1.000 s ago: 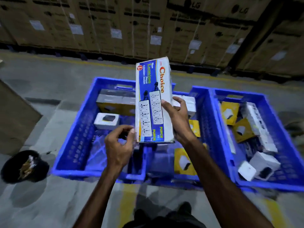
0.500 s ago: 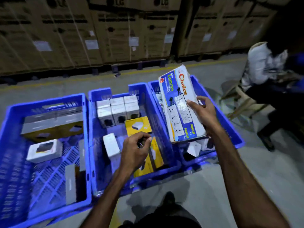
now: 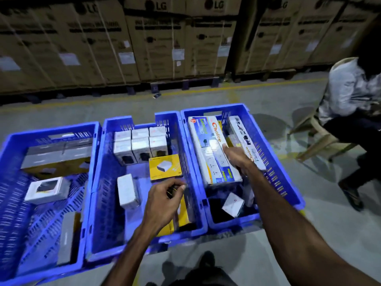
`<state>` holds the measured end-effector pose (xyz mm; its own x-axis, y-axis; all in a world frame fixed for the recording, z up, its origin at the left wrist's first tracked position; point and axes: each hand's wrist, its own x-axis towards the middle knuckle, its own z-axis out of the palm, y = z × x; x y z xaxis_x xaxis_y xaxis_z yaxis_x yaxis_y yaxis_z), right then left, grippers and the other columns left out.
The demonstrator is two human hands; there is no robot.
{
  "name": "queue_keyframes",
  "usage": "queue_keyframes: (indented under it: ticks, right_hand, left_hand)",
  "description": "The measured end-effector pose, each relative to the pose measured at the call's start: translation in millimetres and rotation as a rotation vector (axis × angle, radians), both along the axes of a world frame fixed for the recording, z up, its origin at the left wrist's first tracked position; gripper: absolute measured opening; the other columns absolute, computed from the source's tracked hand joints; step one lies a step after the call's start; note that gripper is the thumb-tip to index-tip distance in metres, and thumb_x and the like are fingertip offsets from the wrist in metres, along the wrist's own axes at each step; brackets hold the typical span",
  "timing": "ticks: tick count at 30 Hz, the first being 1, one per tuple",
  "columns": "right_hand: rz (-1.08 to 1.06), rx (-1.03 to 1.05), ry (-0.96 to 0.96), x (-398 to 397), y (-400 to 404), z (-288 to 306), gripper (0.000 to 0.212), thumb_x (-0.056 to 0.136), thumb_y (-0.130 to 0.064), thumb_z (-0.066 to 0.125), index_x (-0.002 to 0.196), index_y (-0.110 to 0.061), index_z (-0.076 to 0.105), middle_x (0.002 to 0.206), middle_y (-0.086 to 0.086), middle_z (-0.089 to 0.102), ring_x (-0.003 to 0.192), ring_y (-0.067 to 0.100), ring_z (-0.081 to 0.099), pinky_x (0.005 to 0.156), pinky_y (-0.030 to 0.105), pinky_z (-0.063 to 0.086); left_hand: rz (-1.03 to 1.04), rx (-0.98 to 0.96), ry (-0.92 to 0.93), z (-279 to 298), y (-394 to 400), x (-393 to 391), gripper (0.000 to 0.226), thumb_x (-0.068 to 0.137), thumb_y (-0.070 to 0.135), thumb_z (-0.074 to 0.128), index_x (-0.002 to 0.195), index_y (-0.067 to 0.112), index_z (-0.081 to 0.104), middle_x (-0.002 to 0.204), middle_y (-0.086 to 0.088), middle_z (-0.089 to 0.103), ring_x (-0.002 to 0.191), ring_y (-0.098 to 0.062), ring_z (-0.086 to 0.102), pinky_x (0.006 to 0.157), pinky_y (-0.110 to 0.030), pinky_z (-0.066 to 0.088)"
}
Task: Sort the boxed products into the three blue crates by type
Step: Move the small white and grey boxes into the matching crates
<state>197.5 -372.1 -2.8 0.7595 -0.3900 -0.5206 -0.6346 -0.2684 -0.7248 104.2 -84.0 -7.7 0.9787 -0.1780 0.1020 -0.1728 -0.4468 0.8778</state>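
From the head camera I had three blue crates lined up on the concrete floor (image 3: 268,254) in front of me. The left crate (image 3: 12,145) held some grey and yellow boxes at the back plus a white box with a dark window (image 3: 46,189) lying flat. The middle crate (image 3: 99,182) had six small white boxes (image 3: 140,144) packed together at the far end, a yellow box (image 3: 165,167) just in front of them, and a loose white box (image 3: 127,191) nearer to me.

The long extension socket box (image 3: 214,149), the one with "Choice" printed on it, was lying in the right crate (image 3: 284,182), next to another long white box (image 3: 247,143) on its right. My right hand (image 3: 237,156) was on top of it, fingers mostly straight and resting on the box, not really wrapped around it. A small white box (image 3: 233,204) sat tilted at the near end of that crate.

My left hand (image 3: 165,199) was over the near right corner of the middle crate, fingers loosely curled. Something small and dark showed between the fingertips, but it was too blurry to say if I was pinching anything.

Stacked LG cartons (image 3: 156,38) filled the back wall, and a person in a pale shirt (image 3: 350,89) sat on a chair (image 3: 317,129) off to the right.
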Motion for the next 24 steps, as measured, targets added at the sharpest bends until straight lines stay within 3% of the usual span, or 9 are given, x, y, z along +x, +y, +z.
queue_keyframes:
  ticks: [3, 6, 7, 10, 13, 19, 24]
  right_hand:
    - [-0.004, -0.053, 0.007, 3.1, -6.8, -9.5, 0.049, 0.102, -0.061, 0.045, 0.091, -0.015, 0.058, 0.076, 0.004, 0.056, 0.08, 0.024, 0.057, 0.076, 0.035, 0.039]
    - [0.05, -0.12, -0.115, 3.1, -14.0, -12.2, 0.045, 0.105, -0.05, 0.05, 0.077, -0.016, 0.061, 0.07, 0.003, 0.059, 0.068, 0.022, 0.053, 0.069, 0.035, 0.041]
    - [0.064, -0.16, -0.162, 3.2, -14.9, -9.7, 0.04, 0.105, -0.044, 0.053, 0.083, -0.014, 0.066, 0.072, 0.004, 0.063, 0.067, 0.021, 0.054, 0.07, 0.036, 0.044]
    - [0.096, -0.28, -0.26, 7.0, -9.8, 3.0, 0.034, 0.103, -0.036, 0.058, 0.121, -0.008, 0.069, 0.102, 0.006, 0.072, 0.092, 0.022, 0.066, 0.093, 0.038, 0.051]
    - [0.132, -0.263, -0.377, 6.6, 15.6, 18.3, 0.042, 0.101, -0.037, 0.06, 0.134, -0.012, 0.066, 0.131, 0.006, 0.07, 0.118, 0.022, 0.066, 0.106, 0.042, 0.052]
    - [0.319, -0.164, -0.611, -21.2, 114.6, 28.8, 0.028, 0.098, -0.032, 0.065, 0.12, -0.016, 0.072, 0.118, 0.002, 0.074, 0.111, 0.014, 0.068, 0.098, 0.033, 0.054]
    - [0.497, -0.038, -0.597, -48.8, 210.3, 15.1, 0.022, 0.098, -0.024, 0.068, 0.117, -0.013, 0.073, 0.111, -0.001, 0.074, 0.103, 0.014, 0.069, 0.091, 0.028, 0.055]
  left_hand:
    - [0.028, 0.011, -0.002, 2.5, -1.2, -0.5, 0.015, 0.096, 0.018, 0.074, 0.087, 0.03, 0.075, 0.077, 0.016, 0.071, 0.072, -0.012, 0.068, 0.061, -0.022, 0.051]
    - [0.037, 0.022, 0.001, 2.1, -2.1, -1.3, 0.014, 0.097, 0.017, 0.073, 0.088, 0.027, 0.075, 0.08, 0.017, 0.071, 0.073, -0.012, 0.068, 0.061, -0.019, 0.049]
    - [0.041, 0.028, 0.004, 1.4, -2.3, -1.4, 0.013, 0.097, 0.017, 0.073, 0.089, 0.027, 0.076, 0.081, 0.019, 0.071, 0.074, -0.011, 0.068, 0.061, -0.017, 0.049]
    - [0.056, 0.043, 0.008, -1.3, -0.1, -2.2, 0.009, 0.097, 0.019, 0.073, 0.092, 0.025, 0.077, 0.083, 0.022, 0.072, 0.076, -0.009, 0.069, 0.063, -0.015, 0.049]
    - [0.074, 0.047, 0.021, -3.4, 8.5, -4.1, 0.008, 0.097, 0.021, 0.073, 0.091, 0.024, 0.077, 0.08, 0.018, 0.072, 0.077, -0.008, 0.068, 0.063, -0.019, 0.049]
    - [0.167, 0.034, 0.004, -4.0, 55.2, -9.9, 0.008, 0.097, 0.023, 0.073, 0.09, 0.022, 0.076, 0.077, 0.012, 0.072, 0.072, -0.011, 0.068, 0.062, -0.029, 0.053]
    - [0.337, -0.002, 0.003, -4.5, 123.4, -25.2, 0.009, 0.095, 0.017, 0.074, 0.088, 0.022, 0.075, 0.072, 0.007, 0.072, 0.064, -0.006, 0.066, 0.06, -0.027, 0.052]
